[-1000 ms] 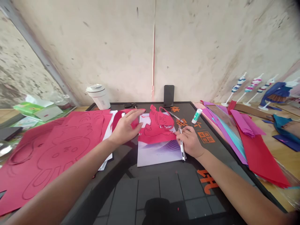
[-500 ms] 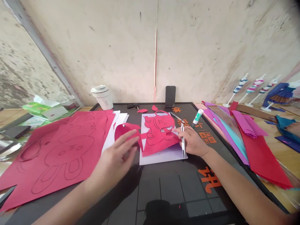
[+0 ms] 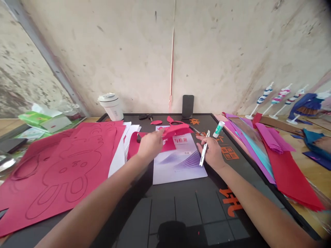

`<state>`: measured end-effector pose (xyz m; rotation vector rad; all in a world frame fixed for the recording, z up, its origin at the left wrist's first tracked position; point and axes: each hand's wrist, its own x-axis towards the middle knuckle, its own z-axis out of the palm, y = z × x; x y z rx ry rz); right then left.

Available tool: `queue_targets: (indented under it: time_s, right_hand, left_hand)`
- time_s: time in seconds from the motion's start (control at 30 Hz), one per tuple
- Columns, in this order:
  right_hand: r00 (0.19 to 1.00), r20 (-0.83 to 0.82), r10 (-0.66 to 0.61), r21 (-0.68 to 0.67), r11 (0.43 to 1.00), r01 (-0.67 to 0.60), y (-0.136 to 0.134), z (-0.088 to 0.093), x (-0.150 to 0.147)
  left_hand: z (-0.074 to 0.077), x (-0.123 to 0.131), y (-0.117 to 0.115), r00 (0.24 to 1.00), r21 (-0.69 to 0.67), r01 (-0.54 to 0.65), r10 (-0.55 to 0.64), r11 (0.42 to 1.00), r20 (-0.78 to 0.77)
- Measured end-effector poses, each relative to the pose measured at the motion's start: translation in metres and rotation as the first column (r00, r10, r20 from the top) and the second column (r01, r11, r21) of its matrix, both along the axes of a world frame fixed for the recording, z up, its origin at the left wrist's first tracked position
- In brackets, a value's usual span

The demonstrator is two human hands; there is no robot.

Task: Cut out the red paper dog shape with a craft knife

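- Red paper cutout [image 3: 176, 130]: now bunched at the top edge of the booklet [image 3: 181, 165], no longer spread over it; the booklet's cover shows.
- Left hand [image 3: 151, 145]: fingers clenched on the cutout, just left of the booklet's top edge.
- Right hand [image 3: 210, 151]: fingers grasping a craft knife [image 3: 204, 151], at the booklet's right edge.

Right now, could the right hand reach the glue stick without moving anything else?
Probably yes: the glue stick lies just beyond the right hand with nothing standing between them, though the craft knife it holds may need setting down first.
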<state>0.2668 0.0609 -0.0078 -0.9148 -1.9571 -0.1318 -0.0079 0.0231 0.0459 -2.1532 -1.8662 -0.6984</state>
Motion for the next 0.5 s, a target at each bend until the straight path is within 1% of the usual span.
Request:
queue_targets:
  time_s: [0.07, 0.1, 0.13, 0.17, 0.2, 0.23, 0.27, 0.33, 0.43, 0.5]
  right_hand:
    - [1.000, -0.022, -0.010, -0.050, 0.999, 0.008, 0.003, -0.004, 0.003]
    - [1.000, -0.026, -0.007, -0.069, 0.998, 0.005, 0.004, -0.005, 0.004]
    - [1.000, -0.030, -0.003, -0.086, 0.996, 0.000, 0.004, -0.006, 0.005]
    - [0.999, -0.037, 0.001, -0.102, 0.995, -0.004, 0.003, -0.006, 0.005]
    - [0.999, -0.053, 0.005, -0.118, 0.993, -0.011, 0.001, -0.006, 0.006]
    - [0.997, -0.075, 0.012, -0.141, 0.990, -0.022, -0.001, -0.005, 0.006]
    - [0.995, -0.101, 0.021, -0.173, 0.984, -0.038, -0.002, -0.004, 0.006]
    - [0.983, -0.177, 0.045, -0.240, 0.967, -0.088, -0.004, -0.001, 0.005]
    - [0.944, -0.320, 0.080, -0.307, 0.934, -0.184, -0.002, -0.002, 0.005]
    - [0.916, -0.397, 0.055, -0.356, 0.911, -0.209, 0.003, -0.006, 0.007]
  left_hand:
    - [0.026, -0.008, 0.016, 0.995, 0.068, -0.094, 0.092, 0.993, 0.040]
    - [0.037, -0.010, 0.021, 0.986, 0.121, -0.157, 0.150, 0.980, 0.070]
    - [0.044, -0.009, 0.023, 0.975, 0.197, -0.211, 0.191, 0.957, 0.116]
    - [0.048, -0.007, 0.022, 0.972, 0.255, -0.226, 0.199, 0.940, 0.125]
    - [0.048, -0.003, 0.018, 0.982, 0.290, -0.184, 0.166, 0.939, 0.086]
    - [0.043, 0.002, 0.012, 0.994, 0.296, -0.106, 0.107, 0.949, 0.012]
    - [0.035, 0.007, 0.003, 0.996, 0.276, -0.014, 0.038, 0.961, -0.081]
    - [0.012, 0.015, -0.018, 0.967, 0.209, 0.140, -0.089, 0.968, -0.238]
    - [-0.022, 0.013, -0.052, 0.901, 0.170, 0.326, -0.251, 0.930, -0.353]
    - [-0.035, 0.006, -0.071, 0.855, 0.111, 0.417, -0.347, 0.902, -0.386]
